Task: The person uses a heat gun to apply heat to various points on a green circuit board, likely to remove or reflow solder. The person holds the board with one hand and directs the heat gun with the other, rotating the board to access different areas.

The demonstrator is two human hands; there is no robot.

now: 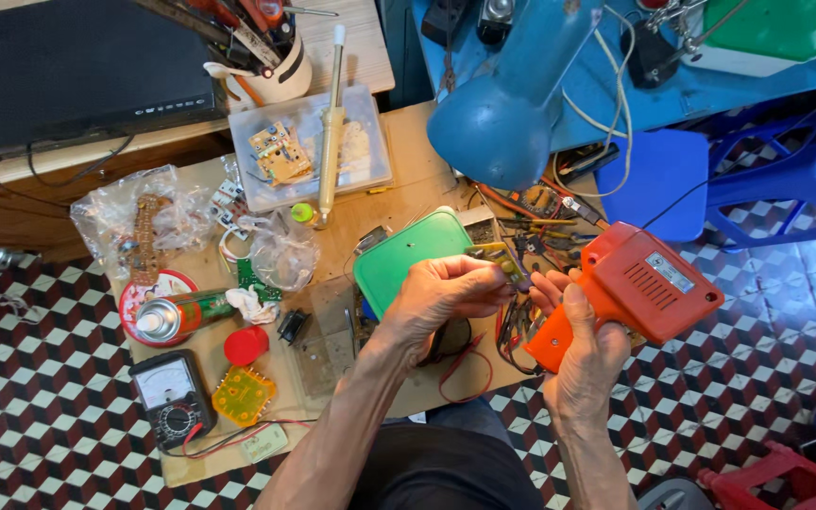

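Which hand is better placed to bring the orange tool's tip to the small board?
Probably the right hand: it grips the orange soldering gun beside the small circuit board, which the left hand holds.

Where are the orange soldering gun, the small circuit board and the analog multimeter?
orange soldering gun (649, 283), head view, on its vented body.
small circuit board (501, 257), head view, on its yellowish face.
analog multimeter (172, 397), head view, on its black case.

Left hand (446, 295): pinches a small yellow circuit board (501, 257) at its edge.
Right hand (583, 354): grips the handle of an orange soldering gun (639, 288), just beside the board.
Counter (417, 161): cluttered wooden top with a green box (403, 260), spray can (181, 314), multimeter (172, 395).
Above: blue lamp (507, 104).
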